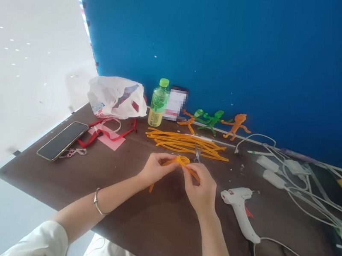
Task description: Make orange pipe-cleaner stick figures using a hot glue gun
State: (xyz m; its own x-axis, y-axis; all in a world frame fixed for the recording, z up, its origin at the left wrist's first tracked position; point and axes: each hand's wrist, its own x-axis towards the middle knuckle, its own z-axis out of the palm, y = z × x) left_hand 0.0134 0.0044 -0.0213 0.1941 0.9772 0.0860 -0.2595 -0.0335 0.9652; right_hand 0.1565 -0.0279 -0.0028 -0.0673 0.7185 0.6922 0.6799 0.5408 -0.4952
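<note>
Between my two hands is a bundle of bent orange pipe cleaners (pixel 182 160), looped at the top. My left hand (pixel 158 168) pinches its left side, and one orange end hangs below the fingers. On the other side my right hand (pixel 200 184) is closed on the same bundle, with a strand running along its fingers. Just beyond lies a loose pile of straight orange pipe cleaners (pixel 188 143). Small scissors (pixel 197 153) rest at the near edge of that pile, partly hidden behind my right hand.
A white glue gun (pixel 242 210) lies right, its cord trailing among white cables and adapters (pixel 273 179). Pipe-cleaner figures (pixel 215 122) lean on the blue wall beside a green-capped bottle (pixel 158 104). A plastic bag (pixel 117 98), red lanyard (pixel 91 138) and phone (pixel 62 140) are left.
</note>
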